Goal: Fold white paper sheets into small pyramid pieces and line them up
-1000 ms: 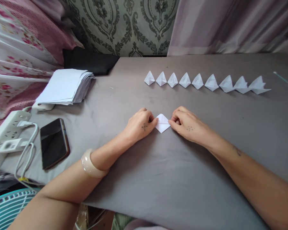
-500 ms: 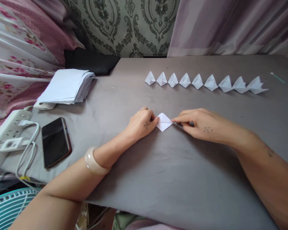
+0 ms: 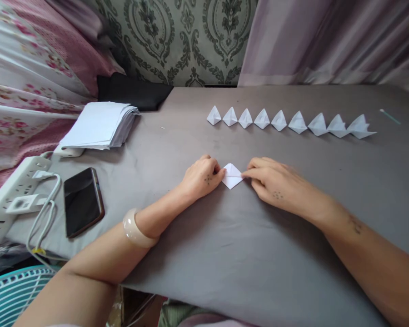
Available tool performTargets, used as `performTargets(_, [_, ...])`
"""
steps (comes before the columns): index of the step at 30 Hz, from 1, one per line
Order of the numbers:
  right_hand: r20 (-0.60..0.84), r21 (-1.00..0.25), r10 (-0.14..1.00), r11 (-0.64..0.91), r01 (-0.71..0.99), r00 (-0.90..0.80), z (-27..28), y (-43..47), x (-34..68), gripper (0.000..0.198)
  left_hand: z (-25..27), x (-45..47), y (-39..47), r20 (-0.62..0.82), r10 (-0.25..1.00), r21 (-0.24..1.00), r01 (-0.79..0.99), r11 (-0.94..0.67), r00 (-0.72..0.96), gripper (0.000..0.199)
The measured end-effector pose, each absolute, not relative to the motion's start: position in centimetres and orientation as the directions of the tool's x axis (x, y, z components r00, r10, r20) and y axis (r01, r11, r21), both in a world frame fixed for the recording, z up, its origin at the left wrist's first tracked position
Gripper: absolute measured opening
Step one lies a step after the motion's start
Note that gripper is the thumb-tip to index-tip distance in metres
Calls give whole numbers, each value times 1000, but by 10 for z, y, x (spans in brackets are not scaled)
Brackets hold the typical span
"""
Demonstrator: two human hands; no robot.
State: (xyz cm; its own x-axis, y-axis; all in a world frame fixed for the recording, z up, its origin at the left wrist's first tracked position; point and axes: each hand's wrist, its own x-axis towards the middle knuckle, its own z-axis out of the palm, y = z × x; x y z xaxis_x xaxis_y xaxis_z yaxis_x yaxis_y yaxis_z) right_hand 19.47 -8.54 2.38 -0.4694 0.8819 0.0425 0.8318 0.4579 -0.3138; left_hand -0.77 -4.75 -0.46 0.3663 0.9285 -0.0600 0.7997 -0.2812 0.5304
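Note:
A small white folded paper point(image 3: 231, 176), diamond-shaped with a crease across its middle, lies between my hands on the grey cloth-covered table. My left hand point(image 3: 204, 176) is closed at its left corner, thumb on the paper and the other fingers curled. At the opposite corner, my right hand point(image 3: 274, 184) touches the paper with its fingertips, the fingers drawn together. Whatever part of the corner lies under those fingertips is hidden. Farther back stands a row of several white folded paper boats point(image 3: 280, 121).
To the left lie a stack of white paper point(image 3: 97, 123), a black phone point(image 3: 83, 202) and a white power strip point(image 3: 15, 200) with cables. A cotton swab point(image 3: 390, 116) rests at the far right. Below the table's left edge is a turquoise basket point(image 3: 18, 295).
My right hand has shifted slightly left and its fingers have drawn closer together at the paper's right corner. My left hand stays on the left corner. The camera view has tilted slightly.

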Motion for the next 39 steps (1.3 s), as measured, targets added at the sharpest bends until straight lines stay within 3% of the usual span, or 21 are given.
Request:
performTargets(3, [208,-466,892,450,762,-400,15,-86,181,33,-8,-7,-48,-35,927,528,795,-299,373,26])
performTargets(5, [228,-479,885,466,744,-407,7,-88,173,34,-9,-8,-48,-9,926,530,787,-316,377,25])
performTargets(8, [220,-380,862,506,774,-456,-2,-94,167,35,-5,-11,-45,-10,927,582,756,-298,374,26])
performTargets(13, [208,-199,844,532,823,-495,-3,-102,163,41,2,-22,-34,-303,920,851,505,144,249,34])
performTargets(18, [196,-75,830,544,836,-523,-3,-105,157,43,6,-27,-30,-395,897,899,285,332,200,32])
performTargets(27, [153,-17,841,528,849,-519,-4,-108,155,46,2,-28,-29,-417,886,897,249,365,202,31])
performTargets(39, [108,-25,845,528,849,-523,1,-103,155,42,6,-24,-32,-397,898,885,338,320,189,30])
